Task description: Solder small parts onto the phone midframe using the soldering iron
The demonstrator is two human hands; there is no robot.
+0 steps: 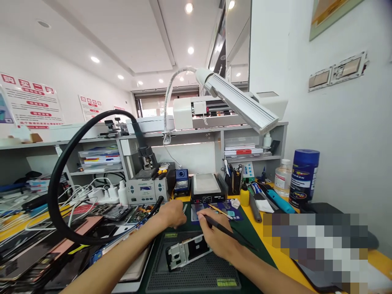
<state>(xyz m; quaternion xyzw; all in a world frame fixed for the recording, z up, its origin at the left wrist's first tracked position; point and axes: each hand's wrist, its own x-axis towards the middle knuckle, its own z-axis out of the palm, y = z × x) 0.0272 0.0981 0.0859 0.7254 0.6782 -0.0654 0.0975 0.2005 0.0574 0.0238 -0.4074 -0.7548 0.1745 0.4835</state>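
My right hand (216, 234) grips a black soldering iron (225, 230) like a pen. The iron's thin cable trails off to the right. My left hand (173, 214) is closed with its fingers curled, above the far left edge of the dark repair mat (196, 281). A small pale strip shows beside its fingertips; whatever it holds is hidden. On the mat, below both hands, lies an opened phone body (185, 253) with a bare metal frame. My right hand covers the phone's right end.
A hot-air station (147, 190) and its looping black hose (53, 196) stand at left. Behind the mat are a blue soldering station (181, 181) and a heating plate (206, 183). Phones and boards fill the left side. Bottles and a blue can (304, 177) stand right. A lamp (241, 102) hangs overhead.
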